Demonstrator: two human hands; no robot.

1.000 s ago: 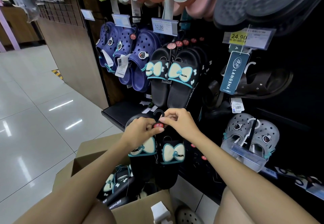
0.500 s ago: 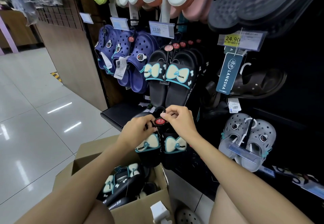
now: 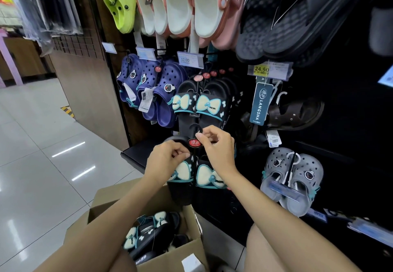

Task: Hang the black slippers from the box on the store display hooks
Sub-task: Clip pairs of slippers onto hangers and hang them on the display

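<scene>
Head view: "12.00" price tag [image 3: 190, 60], "LANGSHA" label [image 3: 261, 104]

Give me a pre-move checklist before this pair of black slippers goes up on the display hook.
1. Pair held by both hands: ok. The left hand and right hand both pinch at the top of the held pair.
2. Hanger hook free above the fingers: ok. The black hanger hook sticks up above the red round tag.
3. Held pair off the hook: ok, not hung yet; it is below the hung pairs.
4. Room left on the display hook: cannot tell; several pairs already hang there.
5. More stock to hang: ok. The cardboard box holds further black slippers.
</scene>
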